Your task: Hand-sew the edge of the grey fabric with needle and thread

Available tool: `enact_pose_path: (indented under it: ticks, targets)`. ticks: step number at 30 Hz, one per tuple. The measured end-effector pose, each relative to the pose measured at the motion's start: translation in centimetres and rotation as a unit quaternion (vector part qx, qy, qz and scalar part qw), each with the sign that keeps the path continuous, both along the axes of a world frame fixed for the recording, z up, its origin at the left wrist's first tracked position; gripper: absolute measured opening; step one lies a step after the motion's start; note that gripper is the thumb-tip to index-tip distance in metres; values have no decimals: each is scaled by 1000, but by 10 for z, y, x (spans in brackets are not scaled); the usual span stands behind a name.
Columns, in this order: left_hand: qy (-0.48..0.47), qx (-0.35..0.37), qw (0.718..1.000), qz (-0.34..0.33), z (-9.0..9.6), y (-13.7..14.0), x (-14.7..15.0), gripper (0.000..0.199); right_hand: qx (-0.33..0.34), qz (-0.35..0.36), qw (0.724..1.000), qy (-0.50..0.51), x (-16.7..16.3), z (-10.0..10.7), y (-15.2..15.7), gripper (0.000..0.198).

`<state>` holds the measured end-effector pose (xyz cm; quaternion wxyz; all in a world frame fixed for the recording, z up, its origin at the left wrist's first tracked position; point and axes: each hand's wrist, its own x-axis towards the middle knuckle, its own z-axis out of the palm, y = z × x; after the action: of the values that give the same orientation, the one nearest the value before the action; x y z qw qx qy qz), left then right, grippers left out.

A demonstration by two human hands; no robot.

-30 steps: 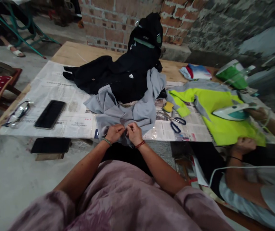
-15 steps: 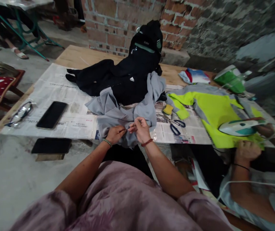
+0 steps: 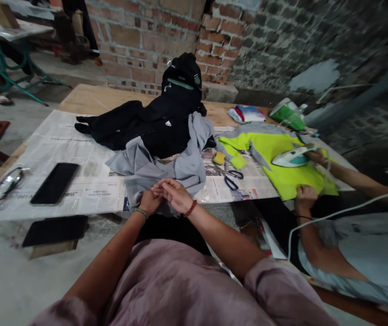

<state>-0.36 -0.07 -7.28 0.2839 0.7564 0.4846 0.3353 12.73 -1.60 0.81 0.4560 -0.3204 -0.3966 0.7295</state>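
Note:
A grey garment [image 3: 170, 171] lies crumpled at the table's front edge, partly over a black jacket [image 3: 146, 129] with a small white logo. My left hand [image 3: 150, 201] is closed on the grey garment's near edge, its fingertips partly covered. Across those fingertips reaches my right hand [image 3: 176, 195], fingers stretched out and touching the left hand above the grey cloth. Nothing can be made out in the right hand. To its right are dark-handled scissors [image 3: 232, 180] and a small yellow sponge-like piece [image 3: 219, 158].
A black phone [image 3: 55, 183] and glasses [image 3: 5, 188] lie on newspaper at left; another dark phone [image 3: 56, 229] sits below the edge. Behind the jacket stands a black bag [image 3: 182, 77]. At right, a co-worker's hand holds an iron [image 3: 291, 157] on a yellow-green garment [image 3: 278, 145].
My right hand has shifted from beside the left fingers to lie over them, its fingers straighter. The co-worker's iron has moved on the yellow-green garment. The view has turned right.

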Motion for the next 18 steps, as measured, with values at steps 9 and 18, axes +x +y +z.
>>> enact_pose_path:
  ticks: [9,18]
  targets:
    - [25,7,1000,8,15,-6,3,26,516,-112,728,-438,107,56,66,22]
    - [23,21,999,6,8,-2,1,28,598,-192,557,-543,185,135,109,26]
